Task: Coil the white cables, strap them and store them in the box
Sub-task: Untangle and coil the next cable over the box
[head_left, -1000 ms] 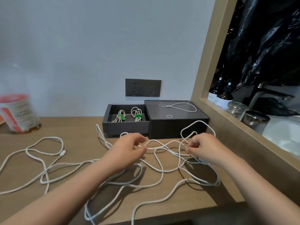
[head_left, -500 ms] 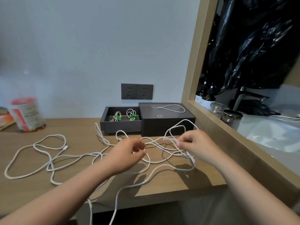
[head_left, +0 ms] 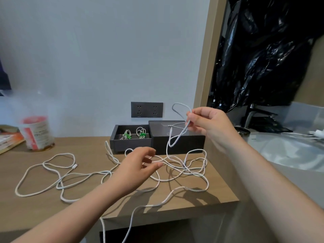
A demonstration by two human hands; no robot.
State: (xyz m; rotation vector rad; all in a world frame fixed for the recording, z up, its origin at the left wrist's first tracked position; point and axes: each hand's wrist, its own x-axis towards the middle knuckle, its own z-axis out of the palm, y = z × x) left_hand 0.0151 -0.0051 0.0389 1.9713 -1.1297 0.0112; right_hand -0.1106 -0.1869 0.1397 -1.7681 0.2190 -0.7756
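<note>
Long white cables (head_left: 175, 179) sprawl in loose loops over the wooden desk (head_left: 35, 204), and some hang over its front edge. My right hand (head_left: 208, 125) is raised above the box and pinches a small loop of white cable (head_left: 177, 135) that trails down to the tangle. My left hand (head_left: 138, 165) hovers low over the tangle with its fingers loosely spread, holding nothing. The dark box (head_left: 130, 142) stands open at the back and holds two coiled cables with green straps (head_left: 142, 135). Its lid (head_left: 177, 137) sits to the right with a thin cord on top.
A red and white cup (head_left: 37, 132) and books (head_left: 8, 139) stand at the desk's left. A dark socket plate (head_left: 147, 109) is on the wall behind the box. To the right, a wooden frame (head_left: 205, 67) borders a sink counter with a tap (head_left: 252, 114) and black plastic.
My right hand has lifted from the desk, pulling a loop of cable up above the box. My left hand has let go of the cable and opened.
</note>
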